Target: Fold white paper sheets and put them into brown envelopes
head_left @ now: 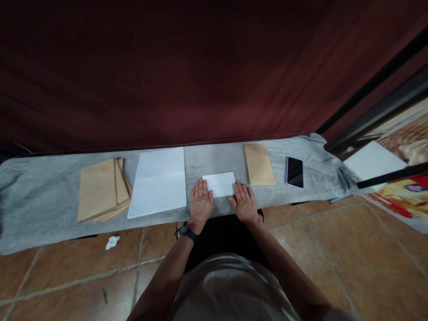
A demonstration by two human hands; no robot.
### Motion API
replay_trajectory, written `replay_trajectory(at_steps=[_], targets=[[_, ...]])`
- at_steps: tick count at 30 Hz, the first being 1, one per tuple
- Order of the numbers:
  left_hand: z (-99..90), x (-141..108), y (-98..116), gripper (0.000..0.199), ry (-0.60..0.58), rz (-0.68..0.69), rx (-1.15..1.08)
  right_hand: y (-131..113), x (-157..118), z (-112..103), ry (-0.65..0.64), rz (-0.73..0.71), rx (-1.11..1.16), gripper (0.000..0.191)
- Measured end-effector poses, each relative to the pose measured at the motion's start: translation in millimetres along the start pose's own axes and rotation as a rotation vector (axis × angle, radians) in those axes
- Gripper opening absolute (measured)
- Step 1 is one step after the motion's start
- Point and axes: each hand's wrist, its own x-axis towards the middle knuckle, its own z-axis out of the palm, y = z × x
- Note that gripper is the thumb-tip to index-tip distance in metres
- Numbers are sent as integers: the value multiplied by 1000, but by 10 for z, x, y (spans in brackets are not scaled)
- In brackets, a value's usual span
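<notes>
A small white rectangle of folded paper (219,184) lies flat on the grey cloth in front of me. My left hand (201,203) rests palm down at its left edge, fingers stretched out and pointing away from me. At its right edge lies my right hand (244,203), also flat, with the thumb a little apart. Left of my hands is a stack of larger white sheets (159,180), showing a faint crease. A brown paper envelope (260,165) lies beyond my right hand, slightly to the right.
Several brown envelopes (98,187) are fanned out at the left of the cloth-covered bench (40,191). A phone (294,172) lies on the right. Dark red curtain (214,76) hangs behind. A black metal frame (374,91) and printed packaging (401,196) stand at far right.
</notes>
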Motion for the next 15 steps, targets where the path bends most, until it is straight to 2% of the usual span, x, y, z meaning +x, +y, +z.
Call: replay_trajectory(at_steps=[3,5,10,13,15], targets=[[-46,-22,55,59,30,-19,-5,-2,-6,12,6,13,3,62],[-60,-17,164,59,15,50,-28,-7,-6,17,11,23,4,62],[-5,91,593,57,-185,370,-130,-22,-8,7,-2,13,-13,57],[48,192,754,60,-247,420,-136,-21,-12,11,-2,-5,-40,56],[77,259,770,61,-265,419,-118,-16,-13,20,15,-13,-54,55]])
